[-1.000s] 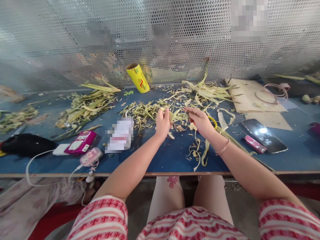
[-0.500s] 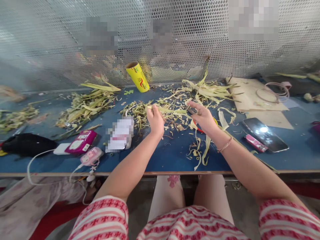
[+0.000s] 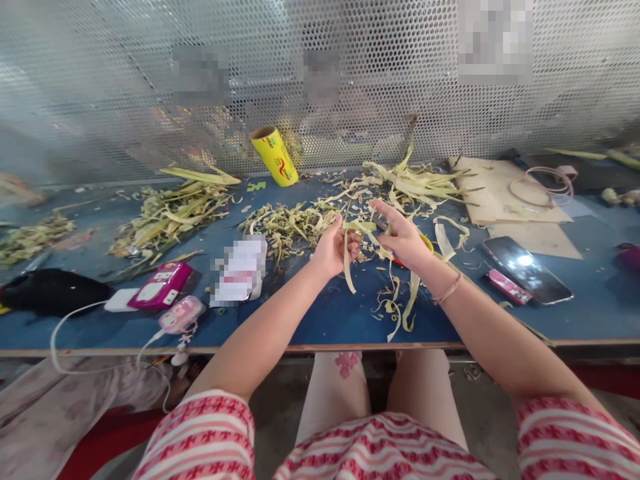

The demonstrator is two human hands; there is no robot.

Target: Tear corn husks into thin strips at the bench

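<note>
Over the middle of the table, my left hand (image 3: 337,248) is closed on a pale green strip of dried husk (image 3: 349,273). One end of the strip hangs down past the fingers; another part reaches toward my right hand (image 3: 403,239). That hand grips a pair of scissors with red and yellow handles (image 3: 427,243), its index finger stretched forward along the short blades. The blades lie close to the strip, but whether they touch it I cannot make out. A heap of small husk curls (image 3: 285,230) lies just beyond my left hand.
A bundle of dried husk leaves (image 3: 420,180) and a yellow tube (image 3: 275,157) stand by the perforated metal screen. Another husk pile (image 3: 170,213) lies left. A phone (image 3: 527,270), brown card (image 3: 500,193), a magenta device (image 3: 161,285) with a white cable and a black pouch (image 3: 55,293) surround the work area.
My left hand has moved right and nearer my right hand. The strip, stretched between both hands before, now bends and dangles from my left fingers. My right hand has barely moved.
</note>
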